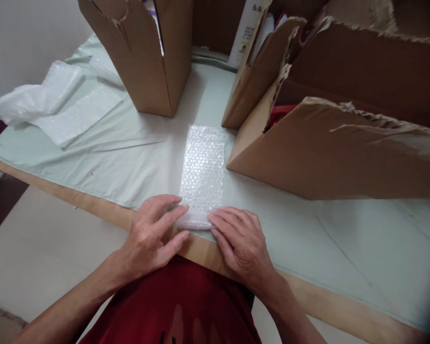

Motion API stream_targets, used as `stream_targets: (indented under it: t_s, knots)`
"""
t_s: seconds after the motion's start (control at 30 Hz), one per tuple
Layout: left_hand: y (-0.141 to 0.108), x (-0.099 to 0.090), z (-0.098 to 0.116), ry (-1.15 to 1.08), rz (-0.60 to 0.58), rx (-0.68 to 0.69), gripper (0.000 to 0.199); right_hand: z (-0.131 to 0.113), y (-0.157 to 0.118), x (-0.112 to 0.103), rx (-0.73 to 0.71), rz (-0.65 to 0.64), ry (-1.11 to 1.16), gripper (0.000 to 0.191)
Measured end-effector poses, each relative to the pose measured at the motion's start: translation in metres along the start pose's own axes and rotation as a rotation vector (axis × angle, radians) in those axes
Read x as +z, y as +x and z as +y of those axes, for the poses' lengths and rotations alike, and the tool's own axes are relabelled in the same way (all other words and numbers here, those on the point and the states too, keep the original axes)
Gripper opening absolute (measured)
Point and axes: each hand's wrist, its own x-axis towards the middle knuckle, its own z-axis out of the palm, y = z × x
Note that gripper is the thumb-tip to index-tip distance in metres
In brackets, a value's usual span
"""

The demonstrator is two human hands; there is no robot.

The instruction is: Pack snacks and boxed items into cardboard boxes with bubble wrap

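Observation:
A strip of clear bubble wrap (pixel 203 167) lies lengthwise away from me on the pale green cloth. Its near end is folded or rolled into a thicker band close to the table's front edge; whether anything is inside I cannot make out. My left hand (pixel 155 234) has the left end of this band between its thumb and somewhat spread fingers. At the right end, my right hand (pixel 240 239) curves over the band, fingers close together on top and thumb at the near side.
More bubble wrap pieces (pixel 82 114) lie at the left. A tall cardboard box (pixel 157 71) stands behind the strip. Another narrow box (pixel 249 86) and a large torn-edged box (pixel 326 157) with something red inside stand at the right. Brown edging (pixel 93 205) borders the cloth (pixel 139 157).

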Motion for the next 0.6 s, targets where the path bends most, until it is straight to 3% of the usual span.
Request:
stream_targets:
  t_s: [0.1,0.17,0.37,0.47,0.6]
  knots:
    - [-0.009,-0.003,0.005,-0.051,-0.048,0.079,0.041,-0.005,0.001,-0.009,0.047,-0.100,0.110,0.024]
    - [-0.010,0.000,0.006,-0.088,-0.038,0.060,0.038,-0.008,0.000,-0.012,0.089,-0.144,0.152,0.023]
    - [0.007,0.017,-0.006,0.010,0.027,-0.060,0.025,-0.007,-0.008,-0.006,0.080,0.040,-0.070,0.025]
    - [0.009,0.018,-0.009,0.051,0.074,-0.053,0.025,-0.005,-0.006,-0.001,0.008,-0.004,-0.143,0.027]
    - [-0.004,0.010,0.001,-0.048,0.045,0.006,0.044,-0.004,0.002,-0.002,-0.007,-0.017,-0.045,0.023]
